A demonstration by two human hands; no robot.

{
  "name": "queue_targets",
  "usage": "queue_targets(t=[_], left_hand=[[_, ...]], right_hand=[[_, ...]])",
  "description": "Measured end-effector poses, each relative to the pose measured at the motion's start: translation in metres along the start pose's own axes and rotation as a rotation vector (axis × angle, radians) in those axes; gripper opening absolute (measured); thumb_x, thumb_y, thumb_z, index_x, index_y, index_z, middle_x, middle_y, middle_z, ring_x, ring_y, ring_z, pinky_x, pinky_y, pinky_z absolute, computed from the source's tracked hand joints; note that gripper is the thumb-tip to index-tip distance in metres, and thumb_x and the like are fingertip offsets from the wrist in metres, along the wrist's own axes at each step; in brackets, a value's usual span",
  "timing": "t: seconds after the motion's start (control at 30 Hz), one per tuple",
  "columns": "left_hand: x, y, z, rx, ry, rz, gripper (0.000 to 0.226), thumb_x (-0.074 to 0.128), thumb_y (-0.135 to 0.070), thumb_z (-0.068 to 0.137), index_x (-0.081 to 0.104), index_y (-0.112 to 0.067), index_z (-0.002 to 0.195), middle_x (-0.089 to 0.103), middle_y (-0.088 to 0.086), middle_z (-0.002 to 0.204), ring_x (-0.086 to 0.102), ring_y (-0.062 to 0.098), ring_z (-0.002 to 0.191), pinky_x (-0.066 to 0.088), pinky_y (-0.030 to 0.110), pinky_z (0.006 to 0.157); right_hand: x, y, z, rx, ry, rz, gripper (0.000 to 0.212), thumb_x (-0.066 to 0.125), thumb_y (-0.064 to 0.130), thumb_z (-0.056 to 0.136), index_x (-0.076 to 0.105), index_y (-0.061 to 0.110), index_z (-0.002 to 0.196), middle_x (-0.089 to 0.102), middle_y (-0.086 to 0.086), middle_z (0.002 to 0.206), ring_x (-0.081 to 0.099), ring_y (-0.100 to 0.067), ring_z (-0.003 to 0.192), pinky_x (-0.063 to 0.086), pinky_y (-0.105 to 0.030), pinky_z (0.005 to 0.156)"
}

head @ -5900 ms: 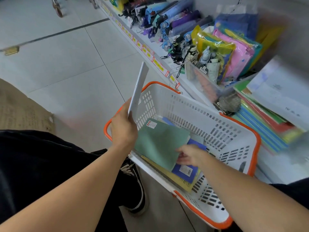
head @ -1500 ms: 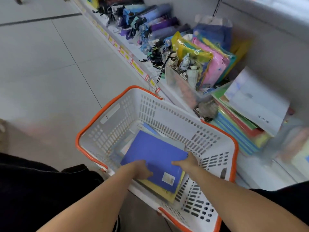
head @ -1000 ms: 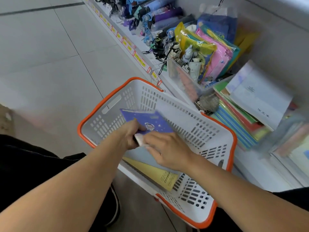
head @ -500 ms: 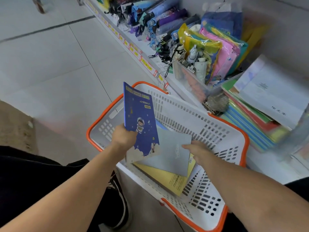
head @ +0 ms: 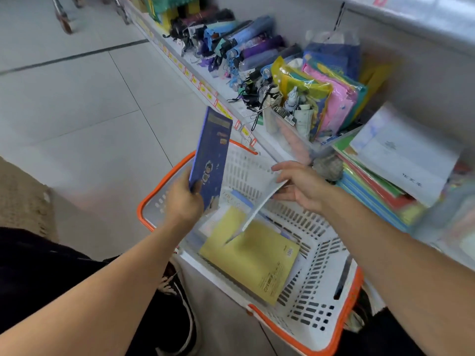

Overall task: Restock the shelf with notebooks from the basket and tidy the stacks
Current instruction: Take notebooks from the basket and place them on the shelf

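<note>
A white basket with an orange rim (head: 318,301) sits on the floor beside the low shelf. My left hand (head: 183,201) grips a dark blue astronaut notebook (head: 212,160), held upright above the basket's left side. My right hand (head: 302,187) pinches the edge of a thin pale grey notebook (head: 259,204), lifted and tilted over the basket. A yellow notebook (head: 250,253) lies flat in the basket with other notebooks partly hidden under it. On the shelf at the right lies a stack of coloured notebooks (head: 380,199) with a white booklet (head: 403,152) on top.
Along the low shelf (head: 205,86) lie folded umbrellas (head: 239,44) and bright plastic pouches (head: 323,96) behind a clear bin. Yellow price tags line the shelf edge. Tiled floor spreads to the left. My dark trousers and a shoe (head: 180,317) are beside the basket.
My right hand has lifted the pale grey notebook off the yellow one and tilted it up. My left hand has raised the blue notebook slightly higher.
</note>
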State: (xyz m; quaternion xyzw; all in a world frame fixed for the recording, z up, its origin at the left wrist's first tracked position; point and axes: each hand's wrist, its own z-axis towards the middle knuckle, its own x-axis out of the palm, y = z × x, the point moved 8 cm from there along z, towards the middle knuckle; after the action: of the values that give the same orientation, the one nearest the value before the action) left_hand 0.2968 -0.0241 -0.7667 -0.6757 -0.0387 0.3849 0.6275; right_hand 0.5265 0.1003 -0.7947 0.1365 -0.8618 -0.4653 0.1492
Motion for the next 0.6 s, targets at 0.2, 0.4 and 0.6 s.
queue_targets(t=[0.2,0.4,0.6], left_hand=[[-0.005,-0.043,0.045,-0.147,0.034,-0.198,0.031,0.048,-0.001,0.092,0.063,-0.023,0.107,0.071,0.001,0.097,0.067,0.024,0.08,0.057,0.03,0.057],[-0.048,-0.101,0.092,-0.293,0.18,-0.071,0.017,0.059,-0.005,0.088,0.065,-0.018,0.096,0.071,0.005,0.084,0.069,0.026,0.069,0.058,0.034,0.058],[-0.035,-0.132,0.079,-0.56,0.403,-0.663,0.025,0.049,-0.013,0.098,0.062,-0.002,0.115,0.074,0.018,0.093,0.072,0.033,0.071,0.059,0.043,0.053]], right_hand=[[0.034,0.156,-0.072,-0.29,-0.017,-0.199,0.023,0.051,-0.01,0.085,0.064,0.005,0.096,0.065,-0.017,0.082,0.072,-0.033,0.06,0.059,-0.037,0.053],[0.057,0.24,-0.15,-1.035,-0.128,-0.647,0.037,0.059,0.003,0.082,0.062,0.028,0.11,0.065,0.005,0.093,0.066,-0.015,0.067,0.057,-0.036,0.061],[0.1,0.19,-0.163,-1.596,-0.156,-1.421,0.072,0.044,-0.009,0.088,0.029,0.021,0.152,0.068,-0.007,0.104,0.066,-0.03,0.083,0.056,-0.043,0.06]])
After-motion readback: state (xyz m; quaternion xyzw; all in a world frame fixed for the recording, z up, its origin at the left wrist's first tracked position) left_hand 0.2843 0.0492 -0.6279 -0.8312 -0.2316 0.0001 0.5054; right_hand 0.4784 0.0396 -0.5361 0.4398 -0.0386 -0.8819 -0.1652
